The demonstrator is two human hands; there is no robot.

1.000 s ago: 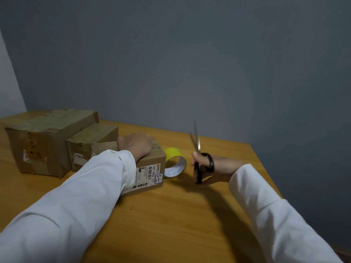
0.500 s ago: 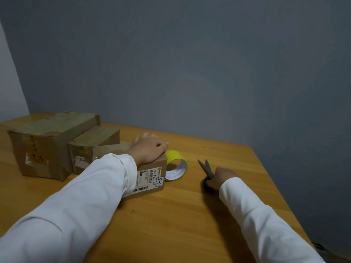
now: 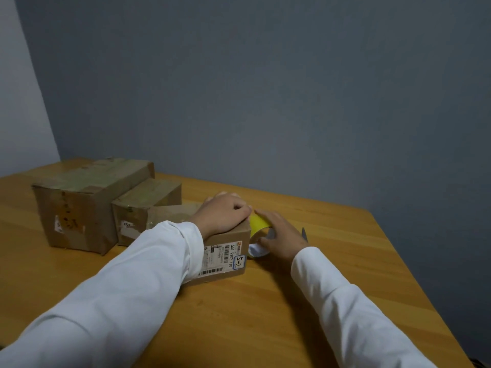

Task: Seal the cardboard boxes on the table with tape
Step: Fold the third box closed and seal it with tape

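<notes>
A small cardboard box (image 3: 225, 257) with a barcode label lies on the wooden table (image 3: 239, 314). My left hand (image 3: 223, 213) rests flat on the box top, fingers at its right edge. A yellow tape roll (image 3: 257, 224) stands just right of the box. My right hand (image 3: 281, 236) holds the roll, fingers over its top and thumb at its open side. Scissors (image 3: 304, 234) lie on the table behind my right hand, mostly hidden by it.
Two taped cardboard boxes stand at the left: a large one (image 3: 87, 203) and a smaller one (image 3: 148, 203) touching it. The table's right edge (image 3: 414, 282) runs diagonally. A grey wall rises behind the table.
My right hand put the scissors down on the table, let go of them and moved left onto the yellow tape roll. My left hand stayed on the small box.
</notes>
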